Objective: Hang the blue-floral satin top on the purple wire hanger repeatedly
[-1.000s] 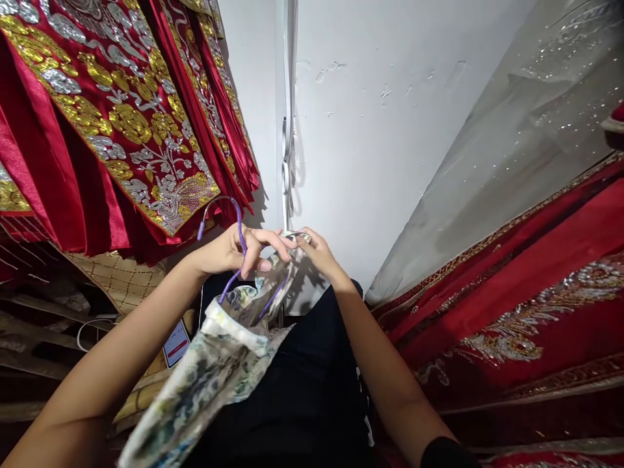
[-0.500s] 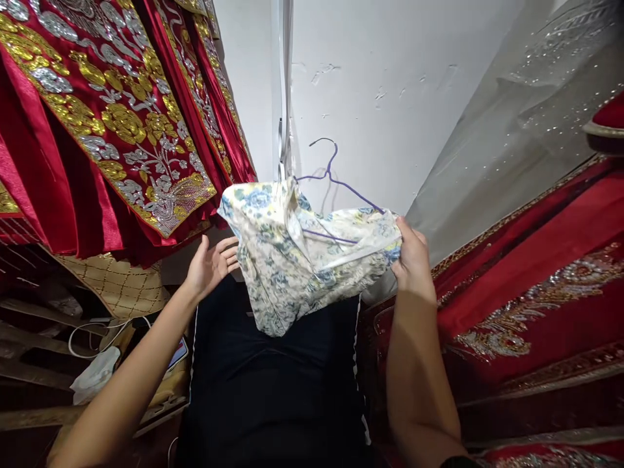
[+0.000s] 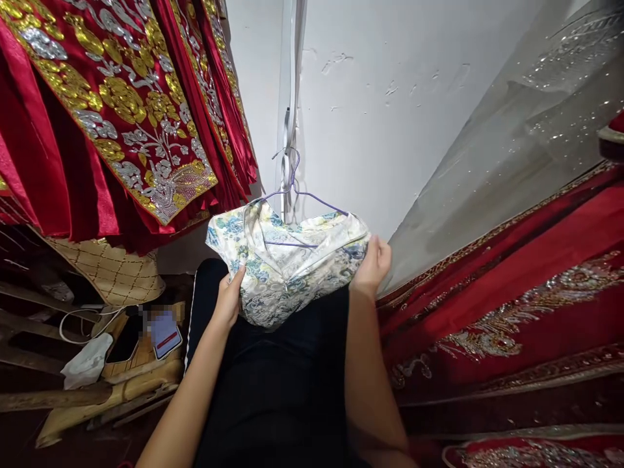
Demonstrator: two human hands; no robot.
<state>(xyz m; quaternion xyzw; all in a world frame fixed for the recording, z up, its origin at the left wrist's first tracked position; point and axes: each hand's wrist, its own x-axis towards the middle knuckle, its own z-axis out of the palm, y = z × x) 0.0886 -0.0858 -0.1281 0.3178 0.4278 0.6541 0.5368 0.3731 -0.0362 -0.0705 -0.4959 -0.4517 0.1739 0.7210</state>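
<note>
A floral garment (image 3: 273,292) in white, blue and yellow hangs on a purple wire hanger (image 3: 316,197) in front of my lap. The hanger's hook stands free above the collar, and its lower bar shows through the neck opening. My left hand (image 3: 231,296) pinches the garment's left side, thumb on the front. On the other side, my right hand (image 3: 373,263) grips the garment by its right shoulder or sleeve edge. The fingers behind the cloth are hidden in both hands.
Red gowns with gold and silver embroidery (image 3: 131,104) hang at left. More red embroidered cloth (image 3: 507,299) and a sheer glittery fabric (image 3: 487,149) line the right. A white wall (image 3: 370,84) stands ahead. A phone (image 3: 166,335) lies on a wooden seat at lower left.
My left hand has gone from open beside the garment to gripping its left side. The garment, hanger and right hand have shifted left, and the garment sits more squarely before me.
</note>
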